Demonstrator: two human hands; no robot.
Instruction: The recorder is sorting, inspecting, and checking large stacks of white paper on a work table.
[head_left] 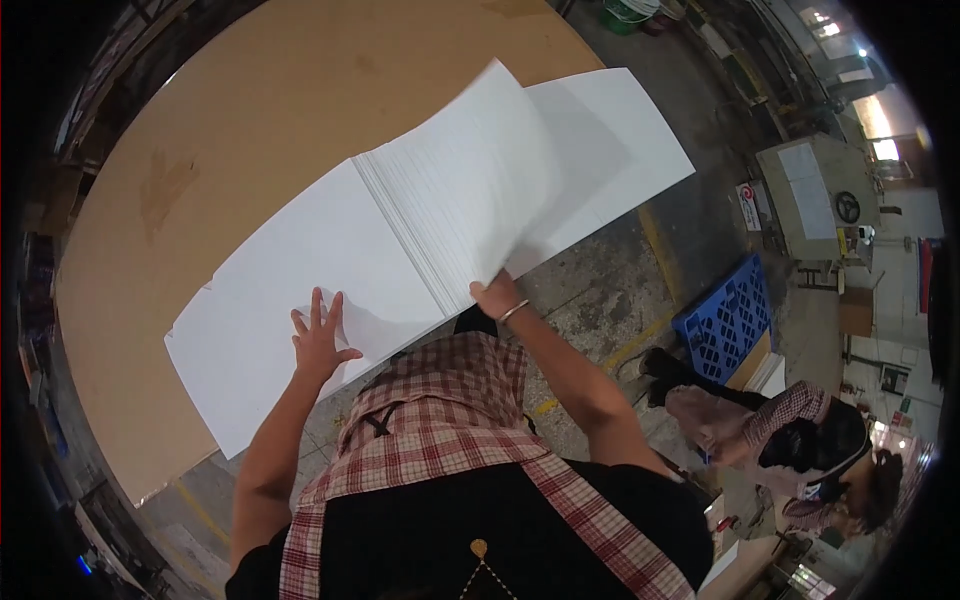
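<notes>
A long stack of large white paper sheets (pixel 280 250) lies across the brown table. Flat on its left part rests my left hand (pixel 318 345), fingers spread, holding nothing. My right hand (pixel 496 297), with a bracelet at the wrist, pinches the near edge of a lifted batch of sheets (pixel 490 160). That batch curves upward and bends over toward the right, and its many edges show as fanned lines near the middle. Under its curl, the white sheets on the right (pixel 620 130) are in shadow. The fingertips of my right hand are partly hidden by the paper.
The brown tabletop (pixel 300 80) extends beyond the paper, its near edge close to my checked apron. On the floor to the right are a blue plastic pallet (pixel 722 318) and a bending person (pixel 790 450). Farther off stands a machine with a handwheel (pixel 847 207).
</notes>
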